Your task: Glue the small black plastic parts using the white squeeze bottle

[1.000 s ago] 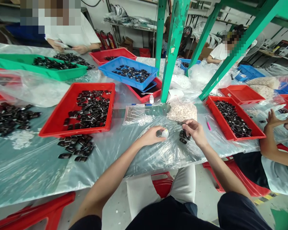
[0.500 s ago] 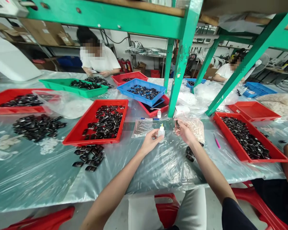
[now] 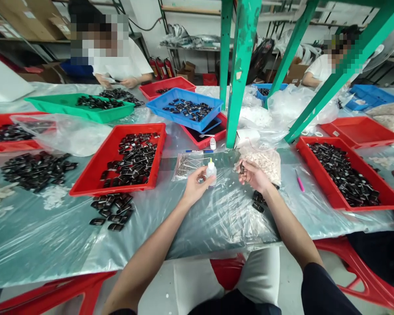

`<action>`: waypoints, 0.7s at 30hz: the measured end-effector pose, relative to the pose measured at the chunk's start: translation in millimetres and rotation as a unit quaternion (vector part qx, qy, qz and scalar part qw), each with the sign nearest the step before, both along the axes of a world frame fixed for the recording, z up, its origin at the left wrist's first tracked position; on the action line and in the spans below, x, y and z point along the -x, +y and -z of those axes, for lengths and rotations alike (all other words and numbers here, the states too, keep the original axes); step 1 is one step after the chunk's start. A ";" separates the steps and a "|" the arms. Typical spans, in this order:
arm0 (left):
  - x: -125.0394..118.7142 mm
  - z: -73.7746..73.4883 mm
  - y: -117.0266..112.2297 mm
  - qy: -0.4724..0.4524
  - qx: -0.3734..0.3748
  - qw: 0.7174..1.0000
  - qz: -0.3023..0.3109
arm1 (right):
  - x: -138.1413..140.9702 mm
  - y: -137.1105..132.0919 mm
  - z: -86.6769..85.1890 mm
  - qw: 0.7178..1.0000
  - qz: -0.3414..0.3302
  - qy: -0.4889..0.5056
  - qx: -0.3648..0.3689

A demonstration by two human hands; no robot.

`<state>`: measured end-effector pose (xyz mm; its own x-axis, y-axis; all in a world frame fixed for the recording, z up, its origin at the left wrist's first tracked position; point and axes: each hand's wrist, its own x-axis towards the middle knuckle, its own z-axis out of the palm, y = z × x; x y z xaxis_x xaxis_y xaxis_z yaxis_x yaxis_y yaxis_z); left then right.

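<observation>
Left hand: the left hand [image 3: 194, 187] was closed round a small white bottle [image 3: 211, 171], thumb and fingers on its body, nozzle pointing up.
Right hand: the right hand [image 3: 255, 176] pinched a small dark part [image 3: 242, 168] at its fingertips, the other fingers curled in.
Position of the work: bottle and part were held above the desk [image 3: 52, 236], near each other but not touching, in front of the green post [image 3: 241, 74].
Supply: a pile [image 3: 258, 201] of like dark parts lay on the desk just beside the right wrist; a red tray [image 3: 96, 168] full of them stood to the left.
Surroundings: a bag of pins [image 3: 185, 166] lay behind the bottle, a bag of white pieces [image 3: 266, 161] behind the right hand, and a pink pen [image 3: 300, 180] to its right.
Technique (judged): the part was best gripped by its edges, so that the face turned to the nozzle stayed clear of the fingers.
Steadiness (judged): both wrists needed bracing, with the nozzle tip brought close to the part before any squeeze.
Dose (judged): light pressure on the soft bottle was advisable; too firm a squeeze risked liquid running onto fingers or desk.
</observation>
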<state>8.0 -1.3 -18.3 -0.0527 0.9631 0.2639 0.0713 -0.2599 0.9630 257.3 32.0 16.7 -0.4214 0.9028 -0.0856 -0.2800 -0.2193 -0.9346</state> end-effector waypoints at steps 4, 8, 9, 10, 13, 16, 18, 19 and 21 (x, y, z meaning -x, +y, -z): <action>-0.2 -0.2 -0.5 0.001 0.010 1.000 -0.009 | 4.1 -1.8 9.9 0.954 0.044 -0.230 -0.188; -2.1 -0.5 -3.8 0.002 0.014 1.000 0.002 | 12.3 -7.9 16.3 0.881 0.024 -0.387 -0.271; -2.7 -0.6 -4.8 0.005 0.011 1.000 0.005 | 13.8 -9.1 17.0 0.870 0.017 -0.408 -0.275; -3.3 -0.8 -5.6 0.009 0.008 1.000 0.007 | 14.9 -10.0 17.6 0.860 0.015 -0.428 -0.277; -4.6 -2.0 -7.1 0.016 0.004 1.000 0.013 | 16.3 -11.0 18.4 0.827 0.024 -0.485 -0.284; -5.2 -3.8 -7.2 0.009 0.007 1.000 0.013 | 16.5 -11.1 18.6 0.798 0.014 -0.528 -0.291; -5.2 -4.8 -7.1 0.002 0.009 1.000 0.015 | 16.9 -11.1 19.1 0.786 0.002 -0.541 -0.298; -5.2 -5.3 -7.1 -0.001 0.010 1.000 0.015 | 17.2 -11.0 19.8 0.783 -0.003 -0.544 -0.302; -5.3 -6.2 -7.3 -0.005 0.012 1.000 0.015 | 17.8 -10.6 22.2 0.778 -0.005 -0.546 -0.310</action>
